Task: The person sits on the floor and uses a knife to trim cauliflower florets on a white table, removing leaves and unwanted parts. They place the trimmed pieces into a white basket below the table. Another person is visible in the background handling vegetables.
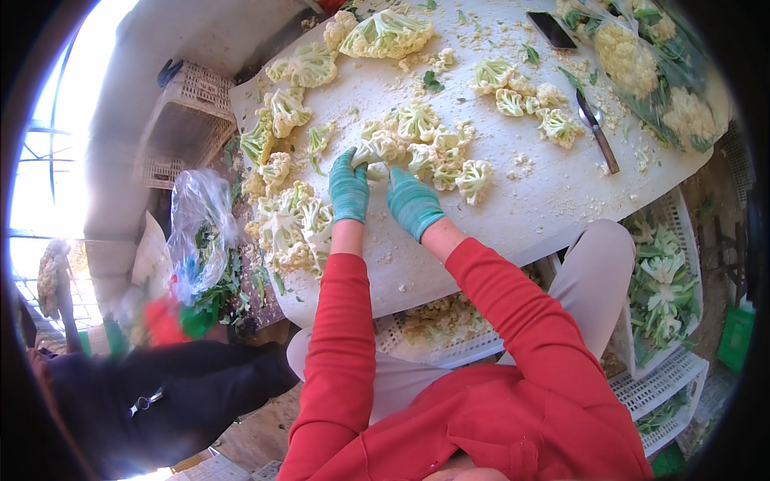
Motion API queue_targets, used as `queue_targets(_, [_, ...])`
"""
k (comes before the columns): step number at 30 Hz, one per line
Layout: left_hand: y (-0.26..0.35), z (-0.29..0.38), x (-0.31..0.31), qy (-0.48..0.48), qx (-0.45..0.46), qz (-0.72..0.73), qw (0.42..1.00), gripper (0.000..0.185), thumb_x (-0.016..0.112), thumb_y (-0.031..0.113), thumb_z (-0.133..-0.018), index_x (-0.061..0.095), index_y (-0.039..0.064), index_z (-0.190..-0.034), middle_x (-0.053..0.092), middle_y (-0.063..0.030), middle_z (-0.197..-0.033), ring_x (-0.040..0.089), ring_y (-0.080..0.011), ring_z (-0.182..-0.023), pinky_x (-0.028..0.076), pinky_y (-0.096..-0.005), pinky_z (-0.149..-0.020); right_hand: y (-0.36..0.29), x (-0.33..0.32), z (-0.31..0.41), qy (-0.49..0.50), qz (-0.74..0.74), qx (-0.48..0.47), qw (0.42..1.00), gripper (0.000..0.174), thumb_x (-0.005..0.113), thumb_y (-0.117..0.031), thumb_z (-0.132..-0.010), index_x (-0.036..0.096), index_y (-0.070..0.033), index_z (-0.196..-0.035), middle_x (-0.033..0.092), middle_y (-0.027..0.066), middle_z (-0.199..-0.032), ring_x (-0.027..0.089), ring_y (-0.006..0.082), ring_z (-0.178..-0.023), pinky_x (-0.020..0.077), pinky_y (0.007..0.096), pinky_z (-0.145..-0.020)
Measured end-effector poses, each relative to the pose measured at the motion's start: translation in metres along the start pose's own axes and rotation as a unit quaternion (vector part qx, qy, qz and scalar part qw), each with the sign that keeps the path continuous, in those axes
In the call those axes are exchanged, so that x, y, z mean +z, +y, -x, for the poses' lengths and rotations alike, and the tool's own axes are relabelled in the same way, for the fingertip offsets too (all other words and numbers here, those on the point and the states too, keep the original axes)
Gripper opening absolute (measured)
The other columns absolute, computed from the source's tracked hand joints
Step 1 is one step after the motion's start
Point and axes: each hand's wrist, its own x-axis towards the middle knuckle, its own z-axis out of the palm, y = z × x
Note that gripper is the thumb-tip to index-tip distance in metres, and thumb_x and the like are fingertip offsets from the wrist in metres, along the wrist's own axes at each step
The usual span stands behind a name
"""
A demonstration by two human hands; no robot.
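My left hand (349, 187), in a green knit glove, grips a pale cauliflower floret (363, 154) at the near side of a loose heap of cut florets (421, 141). Close beside it, my right hand (414, 201), gloved the same way, is curled with its fingertips towards that floret. A thin blade edge, apparently a small knife (385, 166), shows at the right fingertips; its handle is hidden in the hand. Larger cauliflower pieces (286, 225) lie left of my left hand. All of this rests on a white tabletop (511, 210) strewn with crumbs.
A wooden-handled knife (601, 141) and a phone (551, 30) lie on the right. Bagged cauliflower (662, 78) fills the far right corner. Crates of trimmings (662, 282) and florets (448, 324) stand below. At left are a plastic bag (201, 234), a crate (186, 126) and another person in dark clothes (180, 397).
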Motion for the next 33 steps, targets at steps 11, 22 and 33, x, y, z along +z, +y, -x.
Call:
queue_targets(11, [0.028,-0.010,-0.036,-0.114,-0.111,-0.013,0.987,0.035,0.065,0.014,-0.086,0.060,0.002,-0.119,0.069,-0.0194,-0.100,0.068,-0.0306,-0.087,0.053,-0.0378,-0.078,0.006,0.002,0.002,-0.014,-0.188,0.028,0.982,0.022,0.049,-0.021,-0.093,0.054,-0.002,-0.101,0.063,0.0258,-0.096,0.061,0.0426,-0.090,0.0475,0.0487,-0.079])
queue_targets(22, [0.012,-0.001,-0.029,-0.110,-0.127,0.004,0.986,0.037,0.067,0.012,-0.085,0.060,0.003,-0.119,0.070,-0.0163,-0.095,0.068,-0.0241,-0.081,0.053,-0.0346,-0.072,-0.001,-0.008,0.016,-0.055,-0.087,0.047,0.994,0.022,0.050,-0.020,-0.093,0.054,-0.001,-0.103,0.064,0.0257,-0.093,0.062,0.0427,-0.089,0.0484,0.0493,-0.079])
queue_targets(33, [-0.011,0.009,-0.012,-0.041,-0.188,0.169,0.967,0.033,0.067,0.010,-0.087,0.060,0.001,-0.118,0.068,-0.0088,-0.089,0.060,-0.0120,-0.074,0.050,-0.0277,-0.066,0.000,-0.003,0.001,-0.141,-0.106,0.079,0.981,0.021,0.050,-0.019,-0.091,0.056,-0.001,-0.099,0.064,0.0271,-0.095,0.062,0.0427,-0.090,0.0481,0.0493,-0.080])
